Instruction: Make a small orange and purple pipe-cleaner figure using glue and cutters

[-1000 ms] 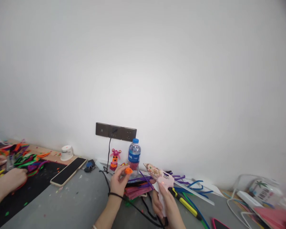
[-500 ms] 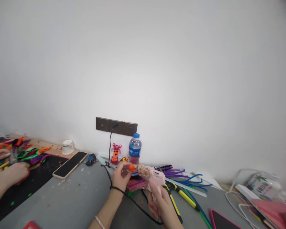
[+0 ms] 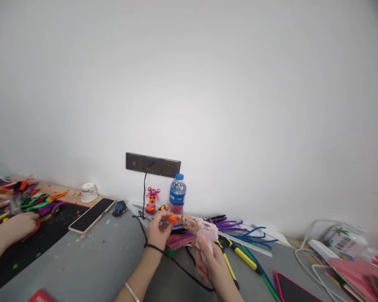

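My left hand [image 3: 158, 233] pinches a small orange pipe-cleaner piece [image 3: 173, 218] in its fingertips. My right hand [image 3: 211, 266] is wrapped round the grip of a pink hot glue gun [image 3: 199, 229], whose nozzle points left and touches the orange piece. A black cord runs from the gun across the grey table [image 3: 91, 264] toward the wall sockets [image 3: 153, 165]. Under both hands lies a heap of pink, purple and blue pipe cleaners [image 3: 233, 230].
A water bottle [image 3: 177, 194] and a small pink-and-orange figure [image 3: 151, 201] stand by the wall. A phone [image 3: 92, 214] lies to the left, another phone [image 3: 292, 290] at lower right. Yellow-handled pliers [image 3: 239, 253] lie beside my right hand. Another person's hands [image 3: 9, 224] work with pipe cleaners at far left.
The glue gun swung down and left until its nozzle met the orange piece in my left hand. Both hands have stayed close together since then.
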`<act>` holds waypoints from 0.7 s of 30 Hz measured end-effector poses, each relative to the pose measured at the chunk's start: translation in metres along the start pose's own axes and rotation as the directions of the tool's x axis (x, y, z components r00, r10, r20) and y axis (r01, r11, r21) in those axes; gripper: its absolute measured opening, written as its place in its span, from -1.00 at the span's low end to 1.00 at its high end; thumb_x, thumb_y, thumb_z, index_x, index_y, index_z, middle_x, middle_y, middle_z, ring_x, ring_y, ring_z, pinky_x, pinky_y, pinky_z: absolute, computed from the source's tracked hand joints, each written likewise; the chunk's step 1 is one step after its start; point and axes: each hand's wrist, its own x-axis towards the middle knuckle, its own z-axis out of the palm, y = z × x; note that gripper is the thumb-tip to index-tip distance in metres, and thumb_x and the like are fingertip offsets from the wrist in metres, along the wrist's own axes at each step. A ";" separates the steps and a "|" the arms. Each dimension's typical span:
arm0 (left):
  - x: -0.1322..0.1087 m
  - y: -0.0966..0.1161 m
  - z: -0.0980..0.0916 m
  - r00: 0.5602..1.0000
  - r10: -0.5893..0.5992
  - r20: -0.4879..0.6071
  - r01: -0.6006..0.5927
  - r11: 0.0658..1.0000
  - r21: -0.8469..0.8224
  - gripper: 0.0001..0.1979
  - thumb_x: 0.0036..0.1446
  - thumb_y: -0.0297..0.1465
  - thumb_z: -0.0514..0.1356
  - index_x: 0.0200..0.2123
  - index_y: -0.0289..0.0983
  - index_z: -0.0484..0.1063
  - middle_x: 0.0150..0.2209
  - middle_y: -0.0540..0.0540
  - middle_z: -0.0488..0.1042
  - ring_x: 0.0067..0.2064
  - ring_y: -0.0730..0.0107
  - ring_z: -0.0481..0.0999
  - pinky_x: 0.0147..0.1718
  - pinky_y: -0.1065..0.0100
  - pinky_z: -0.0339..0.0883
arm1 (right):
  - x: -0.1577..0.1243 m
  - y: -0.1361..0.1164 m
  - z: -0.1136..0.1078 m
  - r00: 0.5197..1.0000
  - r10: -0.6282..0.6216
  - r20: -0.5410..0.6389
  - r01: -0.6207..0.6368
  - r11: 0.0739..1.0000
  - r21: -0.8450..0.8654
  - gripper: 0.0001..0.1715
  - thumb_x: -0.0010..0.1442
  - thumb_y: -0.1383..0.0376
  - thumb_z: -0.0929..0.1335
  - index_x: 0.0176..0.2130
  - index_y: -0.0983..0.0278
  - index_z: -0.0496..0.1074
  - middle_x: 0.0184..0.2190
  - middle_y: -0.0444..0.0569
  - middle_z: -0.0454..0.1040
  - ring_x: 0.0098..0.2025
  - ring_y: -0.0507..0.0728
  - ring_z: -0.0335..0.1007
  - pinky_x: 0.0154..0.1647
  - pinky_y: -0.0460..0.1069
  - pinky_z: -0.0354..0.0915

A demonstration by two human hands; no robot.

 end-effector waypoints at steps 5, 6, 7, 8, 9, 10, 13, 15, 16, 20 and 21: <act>0.000 0.001 -0.001 1.000 0.006 -0.004 -0.006 1.000 0.020 -0.86 -0.07 -0.43 0.25 -0.34 -0.26 0.47 -0.30 -0.13 0.51 -0.29 0.28 0.53 -0.38 0.36 0.49 | 0.001 -0.001 -0.001 1.000 -0.016 -0.012 0.015 0.999 -0.042 -0.37 -0.01 -0.25 0.34 -0.51 0.26 0.25 -0.83 -0.37 0.04 -0.85 -0.15 -0.18 -0.86 -0.22 -0.17; 0.000 0.001 -0.001 1.000 0.008 -0.005 -0.008 1.000 0.025 -0.86 -0.06 -0.42 0.25 -0.34 -0.26 0.47 -0.30 -0.13 0.52 -0.29 0.28 0.53 -0.39 0.36 0.48 | 0.000 -0.002 0.000 1.000 -0.019 -0.020 0.018 0.999 -0.048 -0.37 -0.01 -0.25 0.34 -0.50 0.26 0.26 -0.83 -0.37 0.04 -0.85 -0.15 -0.18 -0.86 -0.22 -0.17; -0.001 0.001 0.000 1.000 0.012 -0.012 -0.011 1.000 0.028 -0.86 -0.06 -0.42 0.26 -0.34 -0.26 0.47 -0.31 -0.13 0.52 -0.29 0.28 0.53 -0.40 0.37 0.48 | 0.000 -0.004 0.001 0.999 -0.023 -0.026 0.021 0.998 -0.052 -0.36 -0.02 -0.25 0.33 -0.49 0.27 0.27 -0.83 -0.37 0.04 -0.85 -0.15 -0.19 -0.86 -0.22 -0.18; -0.001 0.000 0.000 1.000 0.016 -0.024 -0.015 0.999 0.030 -0.86 -0.06 -0.41 0.25 -0.34 -0.26 0.47 -0.31 -0.13 0.52 -0.29 0.29 0.53 -0.40 0.38 0.48 | -0.001 -0.005 0.002 0.999 -0.026 -0.026 0.024 0.998 -0.055 -0.36 -0.02 -0.26 0.33 -0.48 0.27 0.28 -0.83 -0.37 0.04 -0.84 -0.15 -0.19 -0.86 -0.22 -0.18; -0.001 -0.001 0.001 0.999 0.022 -0.041 -0.021 0.999 0.029 -0.87 -0.05 -0.41 0.25 -0.34 -0.26 0.47 -0.31 -0.12 0.52 -0.29 0.30 0.53 -0.40 0.39 0.47 | -0.002 -0.007 0.003 0.999 -0.027 -0.023 0.026 0.998 -0.056 -0.35 -0.01 -0.26 0.33 -0.47 0.28 0.28 -0.83 -0.37 0.04 -0.84 -0.15 -0.19 -0.86 -0.22 -0.18; -0.002 -0.002 0.002 0.998 0.029 -0.058 -0.027 0.999 0.027 -0.87 -0.05 -0.40 0.25 -0.34 -0.26 0.47 -0.31 -0.11 0.52 -0.30 0.31 0.53 -0.40 0.40 0.47 | -0.003 -0.008 0.004 0.999 -0.026 -0.020 0.025 0.998 -0.056 -0.36 -0.01 -0.25 0.33 -0.47 0.28 0.28 -0.83 -0.37 0.04 -0.84 -0.15 -0.19 -0.85 -0.22 -0.18; -0.002 -0.005 0.003 0.997 0.042 -0.071 -0.041 0.999 0.017 -0.86 -0.05 -0.38 0.26 -0.34 -0.25 0.47 -0.31 -0.11 0.52 -0.30 0.31 0.53 -0.42 0.40 0.47 | -0.007 -0.012 0.006 1.000 -0.003 -0.022 0.002 0.999 -0.052 -0.37 0.00 -0.24 0.33 -0.47 0.27 0.28 -0.82 -0.36 0.05 -0.83 -0.14 -0.17 -0.84 -0.21 -0.19; -0.002 -0.005 0.003 0.998 0.036 -0.052 -0.036 0.999 0.016 -0.86 -0.06 -0.37 0.27 -0.35 -0.25 0.48 -0.32 -0.11 0.52 -0.30 0.30 0.53 -0.42 0.39 0.48 | -0.008 -0.013 0.008 1.000 0.013 -0.019 -0.014 0.999 -0.048 -0.38 0.00 -0.24 0.34 -0.45 0.27 0.30 -0.81 -0.36 0.05 -0.83 -0.14 -0.18 -0.83 -0.20 -0.20; -0.001 -0.004 0.002 0.999 0.032 -0.043 -0.031 0.999 0.017 -0.86 -0.06 -0.37 0.27 -0.35 -0.25 0.48 -0.32 -0.11 0.51 -0.30 0.30 0.53 -0.41 0.39 0.48 | -0.009 -0.013 0.008 1.000 0.015 -0.012 -0.016 0.999 -0.048 -0.38 0.00 -0.24 0.33 -0.44 0.27 0.31 -0.81 -0.36 0.05 -0.83 -0.14 -0.19 -0.83 -0.20 -0.20; 0.000 0.000 0.000 0.999 0.032 -0.025 -0.031 0.999 0.024 -0.87 -0.06 -0.41 0.27 -0.35 -0.25 0.49 -0.32 -0.10 0.50 -0.30 0.30 0.51 -0.39 0.38 0.48 | -0.009 -0.013 0.008 1.000 0.025 0.013 -0.024 0.999 -0.047 -0.37 -0.01 -0.24 0.33 -0.42 0.28 0.32 -0.82 -0.37 0.05 -0.82 -0.14 -0.21 -0.82 -0.20 -0.20; 0.000 0.002 -0.001 0.999 0.036 -0.027 -0.035 0.999 0.027 -0.87 -0.06 -0.41 0.27 -0.36 -0.25 0.49 -0.32 -0.10 0.50 -0.30 0.30 0.51 -0.39 0.38 0.48 | -0.009 -0.013 0.009 0.999 0.031 0.014 -0.030 0.998 -0.047 -0.36 -0.02 -0.25 0.34 -0.42 0.28 0.32 -0.82 -0.37 0.04 -0.81 -0.14 -0.21 -0.82 -0.19 -0.19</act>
